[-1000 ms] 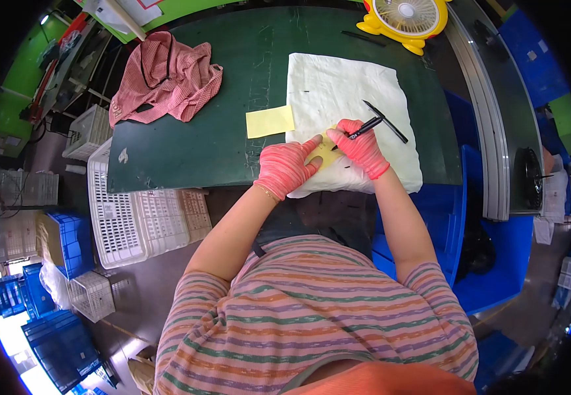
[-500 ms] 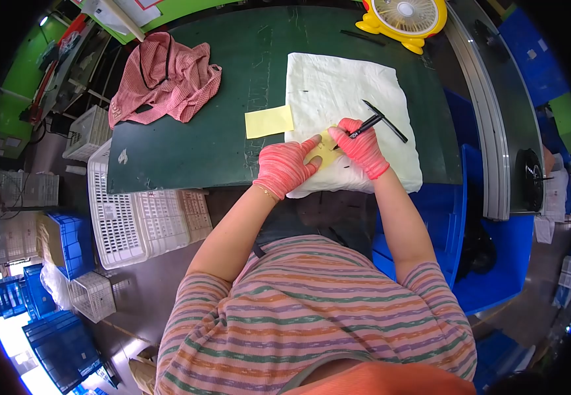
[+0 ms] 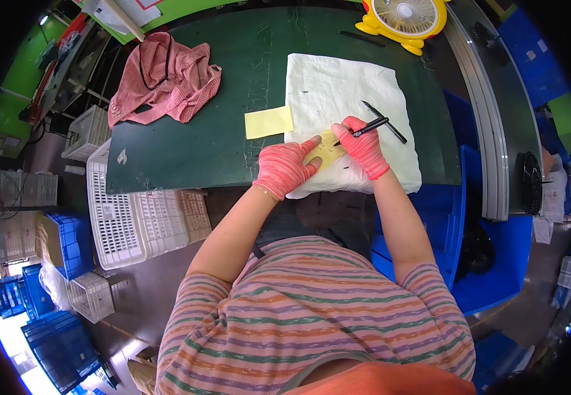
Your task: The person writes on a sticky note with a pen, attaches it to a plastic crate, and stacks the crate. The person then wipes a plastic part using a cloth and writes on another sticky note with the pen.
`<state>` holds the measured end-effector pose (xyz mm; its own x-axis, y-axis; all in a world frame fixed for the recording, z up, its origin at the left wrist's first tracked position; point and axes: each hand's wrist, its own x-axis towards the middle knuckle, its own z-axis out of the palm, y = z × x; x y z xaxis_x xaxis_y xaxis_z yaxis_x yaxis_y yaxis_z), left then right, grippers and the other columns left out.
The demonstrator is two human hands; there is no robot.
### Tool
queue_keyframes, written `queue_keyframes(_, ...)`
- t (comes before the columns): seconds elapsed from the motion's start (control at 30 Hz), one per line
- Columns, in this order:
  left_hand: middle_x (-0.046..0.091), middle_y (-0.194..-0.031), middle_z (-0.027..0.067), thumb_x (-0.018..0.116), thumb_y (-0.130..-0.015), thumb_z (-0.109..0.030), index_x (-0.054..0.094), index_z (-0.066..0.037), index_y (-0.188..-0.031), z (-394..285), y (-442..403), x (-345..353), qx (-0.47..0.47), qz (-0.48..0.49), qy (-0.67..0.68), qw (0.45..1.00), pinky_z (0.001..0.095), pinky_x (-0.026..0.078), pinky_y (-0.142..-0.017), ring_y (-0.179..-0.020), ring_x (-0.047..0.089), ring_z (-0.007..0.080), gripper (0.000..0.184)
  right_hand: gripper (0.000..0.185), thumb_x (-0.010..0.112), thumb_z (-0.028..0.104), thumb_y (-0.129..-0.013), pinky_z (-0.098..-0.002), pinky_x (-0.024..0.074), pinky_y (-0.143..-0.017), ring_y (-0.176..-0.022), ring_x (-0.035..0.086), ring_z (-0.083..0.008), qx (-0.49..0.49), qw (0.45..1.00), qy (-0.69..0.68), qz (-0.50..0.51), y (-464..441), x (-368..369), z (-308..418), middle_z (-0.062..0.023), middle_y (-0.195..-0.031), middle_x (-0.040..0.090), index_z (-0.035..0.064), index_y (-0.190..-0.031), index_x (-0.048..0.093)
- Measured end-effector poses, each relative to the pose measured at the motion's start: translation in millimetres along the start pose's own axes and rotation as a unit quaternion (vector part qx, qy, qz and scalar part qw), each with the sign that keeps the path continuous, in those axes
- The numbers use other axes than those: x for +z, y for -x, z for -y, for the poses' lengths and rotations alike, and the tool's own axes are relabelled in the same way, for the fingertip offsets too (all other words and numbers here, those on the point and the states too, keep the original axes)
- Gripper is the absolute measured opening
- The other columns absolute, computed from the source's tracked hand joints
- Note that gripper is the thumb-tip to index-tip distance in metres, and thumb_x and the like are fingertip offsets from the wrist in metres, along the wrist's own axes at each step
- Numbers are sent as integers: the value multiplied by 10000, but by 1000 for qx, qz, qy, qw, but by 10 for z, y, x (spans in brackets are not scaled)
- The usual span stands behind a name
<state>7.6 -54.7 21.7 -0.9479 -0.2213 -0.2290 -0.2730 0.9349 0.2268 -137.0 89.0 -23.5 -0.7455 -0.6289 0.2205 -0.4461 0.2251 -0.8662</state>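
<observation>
Both my hands wear pink-red striped gloves with bare fingertips. My right hand (image 3: 364, 151) grips a black marker pen (image 3: 371, 126), its tip at a yellow paper note (image 3: 327, 148) that carries some small dark marks. My left hand (image 3: 279, 168) lies at the note's left side, thumb and forefinger apart and pressing on it. Under the note is a white cloth-like pad (image 3: 335, 79). A second yellow note (image 3: 268, 122) overlaps the pad's left edge. To the right of the marker, a slim black pen or cap-like stick (image 3: 396, 131) rests on the pad.
The green table (image 3: 187, 155) holds a crumpled pink checked cloth (image 3: 167, 79) at the left and a yellow fan (image 3: 405, 20) at the far right. White crates (image 3: 118, 224) stand below the left edge. Blue bins (image 3: 496, 276) sit at the right, beside a metal rail (image 3: 483, 112).
The marker in my right hand has tilted lower toward the right, and its tip has shifted slightly on the note. My left hand stays in place.
</observation>
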Motion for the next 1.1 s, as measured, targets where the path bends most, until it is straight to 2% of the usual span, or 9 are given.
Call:
queue_keyframes(0.53,654,-798,107,520,-882,-529,506,-292,-1384,15,2,45,6,-17,0,1000,417,498,-657,-732,643,276,555,272,672,233,-832,-334,419,-515,-510,490,-163,2,999,45,12,3,-40,70,-79,-554,521,29,-678,579)
queue_keyframes(0.73,653,-792,103,521,-882,-530,510,-300,-1380,-14,14,-7,-5,-3,-4,1000,415,498,-651,-725,643,272,549,272,671,229,-834,-330,417,-516,-505,484,-162,2,999,-12,-34,4,20,36,-74,-550,517,31,-674,578)
queue_keyframes(0.83,651,-788,101,522,-881,-530,508,-303,-1382,1,7,11,1,-8,2,1000,415,498,-647,-722,643,272,550,262,673,215,-840,-320,414,-517,-519,479,-139,14,998,63,-12,10,-42,87,-64,-551,507,26,-685,581)
queue_keyframes(0.93,651,-788,101,522,-881,-529,506,-304,-1384,6,14,19,2,-15,1,1000,415,498,-643,-716,642,274,551,262,681,223,-853,-301,408,-525,-543,484,-101,12,999,-43,-27,10,-30,-49,-26,-584,533,28,-702,591)
queue_keyframes(1.03,644,-741,90,496,-902,-515,511,-268,-1384,27,12,43,22,-33,-13,999,405,485,-578,-659,640,253,542,251,691,249,-862,-268,417,-548,-572,500,-69,6,990,-136,-30,15,-8,-32,10,-640,570,38,-752,612)
queue_keyframes(1.1,645,-743,90,493,-903,-513,511,-270,-1384,23,9,42,23,-31,-11,999,406,484,-576,-658,640,251,539,254,693,278,-868,-249,429,-566,-585,514,-59,14,987,-161,-18,23,-8,21,21,-664,583,46,-794,623)
